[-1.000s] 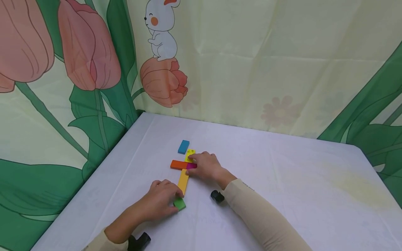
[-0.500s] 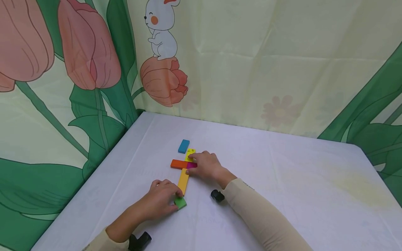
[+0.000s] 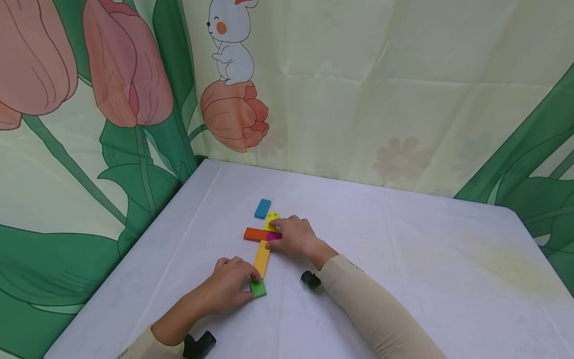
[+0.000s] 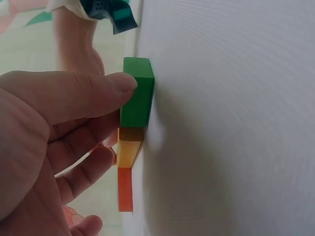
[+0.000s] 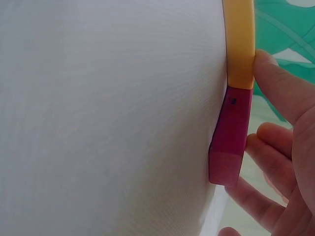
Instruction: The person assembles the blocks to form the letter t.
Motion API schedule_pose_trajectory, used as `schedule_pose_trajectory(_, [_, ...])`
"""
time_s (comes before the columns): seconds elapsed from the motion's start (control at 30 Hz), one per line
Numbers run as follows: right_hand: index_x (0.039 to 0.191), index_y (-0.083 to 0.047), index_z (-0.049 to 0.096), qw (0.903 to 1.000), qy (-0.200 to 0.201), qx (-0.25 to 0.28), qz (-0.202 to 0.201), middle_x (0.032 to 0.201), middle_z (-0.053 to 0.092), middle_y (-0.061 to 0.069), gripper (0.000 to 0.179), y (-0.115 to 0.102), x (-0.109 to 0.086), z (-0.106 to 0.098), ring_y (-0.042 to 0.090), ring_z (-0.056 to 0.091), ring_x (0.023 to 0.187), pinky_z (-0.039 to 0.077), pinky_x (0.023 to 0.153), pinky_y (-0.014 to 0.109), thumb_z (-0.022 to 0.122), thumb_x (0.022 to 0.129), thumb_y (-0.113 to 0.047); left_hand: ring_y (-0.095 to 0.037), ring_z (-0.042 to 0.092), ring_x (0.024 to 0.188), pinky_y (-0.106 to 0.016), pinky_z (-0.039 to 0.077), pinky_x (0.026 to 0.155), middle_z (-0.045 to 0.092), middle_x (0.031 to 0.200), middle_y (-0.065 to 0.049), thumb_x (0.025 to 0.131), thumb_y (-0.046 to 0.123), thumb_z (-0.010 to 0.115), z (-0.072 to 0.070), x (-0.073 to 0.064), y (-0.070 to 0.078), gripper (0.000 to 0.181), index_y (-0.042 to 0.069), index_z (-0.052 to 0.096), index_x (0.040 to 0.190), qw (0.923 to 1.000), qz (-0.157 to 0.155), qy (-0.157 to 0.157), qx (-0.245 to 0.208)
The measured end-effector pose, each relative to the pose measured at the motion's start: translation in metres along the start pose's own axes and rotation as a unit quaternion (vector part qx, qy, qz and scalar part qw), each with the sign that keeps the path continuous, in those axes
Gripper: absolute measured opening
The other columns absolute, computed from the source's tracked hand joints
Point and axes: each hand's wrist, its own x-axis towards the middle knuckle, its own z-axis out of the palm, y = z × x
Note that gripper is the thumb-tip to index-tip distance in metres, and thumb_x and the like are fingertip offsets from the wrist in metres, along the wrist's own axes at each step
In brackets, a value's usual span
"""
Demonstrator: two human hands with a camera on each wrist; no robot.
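My left hand [image 3: 228, 285] pinches a green block [image 3: 258, 289]; in the left wrist view its thumb lies on the green block's face. The green block sits at the near end of a long amber block [image 3: 262, 259]. Over the blocks' far part, my right hand [image 3: 293, 237] rests its fingertips. Its thumb touches the amber block's far end, and other fingers reach a magenta block [image 5: 234, 120] and a yellow block [image 3: 271, 221]. An orange block [image 3: 255, 234] extends left from the magenta one. All lie flat on the white tablecloth.
A blue block [image 3: 262, 208] lies apart, just beyond the yellow one. Black wrist cameras hang beneath both forearms, such as the right camera [image 3: 310, 279]. A printed curtain [image 3: 332, 99] with tulips and a rabbit borders the table's back and left sides.
The green block has turned slightly and shifted against the amber block's near end, now more in line with it. The right hand has stayed in place.
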Motion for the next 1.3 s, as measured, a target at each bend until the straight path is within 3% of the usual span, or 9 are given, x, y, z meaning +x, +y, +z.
schedule_pose_trajectory(0.57, [0.143,-0.022,0.058,1.0000,0.001,-0.002,0.002,0.132,0.062,0.004,0.067,-0.0002,-0.0004,-0.0011,0.026,0.048,0.122,0.042,0.098,0.045,0.077,0.084,-0.049,-0.017,0.052,0.103,-0.060,0.032,0.100,0.061,0.093,0.012,0.077,0.019,0.088,-0.0002,-0.0006,0.0015,0.029,0.018,0.069,0.099,0.9999,-0.012,0.008,-0.003])
schedule_pose_trajectory(0.87, [0.142,-0.022,0.058,1.0000,0.001,-0.008,0.003,0.130,0.062,0.004,0.067,-0.0005,-0.0003,0.0003,0.026,0.049,0.120,0.043,0.094,0.042,0.077,0.084,-0.049,-0.014,0.052,0.097,-0.059,0.032,0.099,0.061,0.089,0.014,0.077,0.021,0.088,0.0017,-0.0018,0.0015,0.028,0.019,0.069,0.096,0.9996,-0.010,0.026,0.008])
schedule_pose_trajectory(1.3, [0.142,-0.021,0.058,0.9999,0.004,-0.011,-0.002,0.130,0.062,0.003,0.067,0.0004,0.0002,0.0000,0.026,0.050,0.119,0.043,0.094,0.042,0.076,0.085,-0.050,-0.012,0.051,0.091,-0.062,0.032,0.101,0.057,0.082,0.015,0.076,0.026,0.088,0.0034,-0.0012,0.0023,0.025,0.020,0.068,0.090,0.9989,-0.028,0.027,0.026])
